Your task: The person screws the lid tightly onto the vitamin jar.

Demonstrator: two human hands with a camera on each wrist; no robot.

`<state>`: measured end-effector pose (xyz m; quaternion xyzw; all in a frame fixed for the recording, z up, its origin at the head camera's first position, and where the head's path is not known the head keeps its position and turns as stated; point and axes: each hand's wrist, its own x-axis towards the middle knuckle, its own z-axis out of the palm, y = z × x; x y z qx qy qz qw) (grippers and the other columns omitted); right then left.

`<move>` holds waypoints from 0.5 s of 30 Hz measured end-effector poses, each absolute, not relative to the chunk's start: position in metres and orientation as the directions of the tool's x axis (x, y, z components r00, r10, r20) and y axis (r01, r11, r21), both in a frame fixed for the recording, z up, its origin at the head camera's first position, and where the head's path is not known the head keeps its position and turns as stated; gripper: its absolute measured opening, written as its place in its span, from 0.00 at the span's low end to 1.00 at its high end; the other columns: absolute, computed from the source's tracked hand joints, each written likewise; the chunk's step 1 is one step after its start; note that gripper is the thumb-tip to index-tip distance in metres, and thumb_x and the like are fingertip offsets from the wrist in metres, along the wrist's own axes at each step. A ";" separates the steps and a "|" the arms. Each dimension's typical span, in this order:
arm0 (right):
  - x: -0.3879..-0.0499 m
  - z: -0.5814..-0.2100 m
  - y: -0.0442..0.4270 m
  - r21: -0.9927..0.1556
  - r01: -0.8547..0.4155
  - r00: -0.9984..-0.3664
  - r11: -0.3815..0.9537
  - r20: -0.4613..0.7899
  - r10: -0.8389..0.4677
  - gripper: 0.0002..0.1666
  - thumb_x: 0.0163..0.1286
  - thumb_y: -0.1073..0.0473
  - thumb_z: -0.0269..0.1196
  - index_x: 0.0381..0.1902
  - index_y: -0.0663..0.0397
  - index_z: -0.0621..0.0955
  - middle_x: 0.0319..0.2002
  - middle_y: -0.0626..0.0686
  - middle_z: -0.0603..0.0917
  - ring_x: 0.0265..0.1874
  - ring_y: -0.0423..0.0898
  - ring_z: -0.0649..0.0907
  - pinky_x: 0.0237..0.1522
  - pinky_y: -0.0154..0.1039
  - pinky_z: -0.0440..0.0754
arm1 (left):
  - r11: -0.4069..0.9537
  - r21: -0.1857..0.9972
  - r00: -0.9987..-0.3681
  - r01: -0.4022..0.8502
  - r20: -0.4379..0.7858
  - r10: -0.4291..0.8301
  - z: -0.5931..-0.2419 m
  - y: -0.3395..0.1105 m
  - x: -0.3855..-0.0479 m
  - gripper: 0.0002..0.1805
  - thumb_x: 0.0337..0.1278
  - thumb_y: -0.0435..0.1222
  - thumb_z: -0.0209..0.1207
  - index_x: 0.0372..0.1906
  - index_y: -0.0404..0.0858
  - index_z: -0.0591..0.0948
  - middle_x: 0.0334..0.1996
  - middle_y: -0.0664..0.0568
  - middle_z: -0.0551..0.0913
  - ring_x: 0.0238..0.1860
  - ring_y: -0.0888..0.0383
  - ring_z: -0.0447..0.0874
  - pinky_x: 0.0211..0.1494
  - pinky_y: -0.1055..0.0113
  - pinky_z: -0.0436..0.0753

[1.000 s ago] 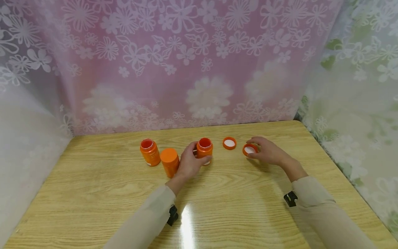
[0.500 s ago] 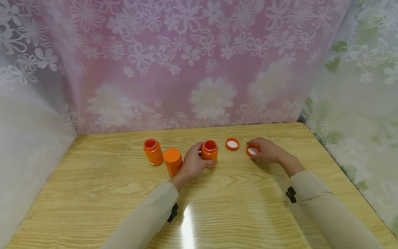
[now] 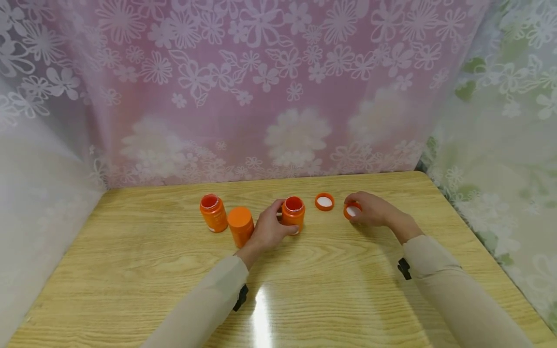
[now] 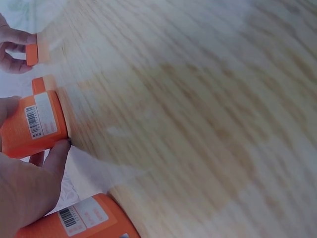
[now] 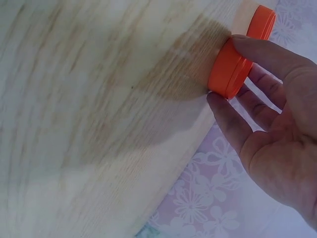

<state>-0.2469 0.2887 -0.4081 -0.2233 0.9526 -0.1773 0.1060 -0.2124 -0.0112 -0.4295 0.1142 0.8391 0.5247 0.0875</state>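
An uncapped orange jar stands upright in the head view, and my left hand grips it between thumb and fingers. In the left wrist view that jar shows its barcode label beside the left hand. My right hand holds an orange lid, white inside facing up, by its edge. The right wrist view shows the thumb and a finger of the right hand on opposite sides of the lid, which rests on the table.
Another upturned lid lies between the jar and the right hand. To the left stand a capped orange jar near the left wrist and an uncapped one. A flowered curtain hangs behind the wooden table.
The head view has shifted slightly. Both hands keep their hold, and the right hand now covers a little more of its lid.
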 end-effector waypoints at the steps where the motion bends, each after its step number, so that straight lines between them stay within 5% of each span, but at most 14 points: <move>1: -0.247 -0.408 0.288 -0.380 -0.391 -0.877 0.838 -0.123 -0.465 0.25 0.61 0.62 0.67 0.54 0.67 0.76 0.51 0.64 0.77 0.52 0.62 0.75 0.56 0.59 0.70 | 0.424 0.901 -0.958 0.097 -0.031 0.285 -0.430 -0.011 -0.212 0.38 0.49 0.33 0.70 0.66 0.45 0.67 0.54 0.50 0.75 0.52 0.52 0.78 0.55 0.60 0.77; 15: -0.246 -0.406 0.286 -0.412 -0.350 -0.886 0.841 -0.146 -0.440 0.26 0.60 0.61 0.68 0.55 0.66 0.75 0.51 0.63 0.76 0.49 0.58 0.75 0.52 0.56 0.73 | 0.434 0.893 -0.952 0.118 -0.023 0.306 -0.432 -0.015 -0.215 0.39 0.47 0.35 0.72 0.67 0.47 0.67 0.53 0.51 0.75 0.52 0.52 0.78 0.55 0.60 0.77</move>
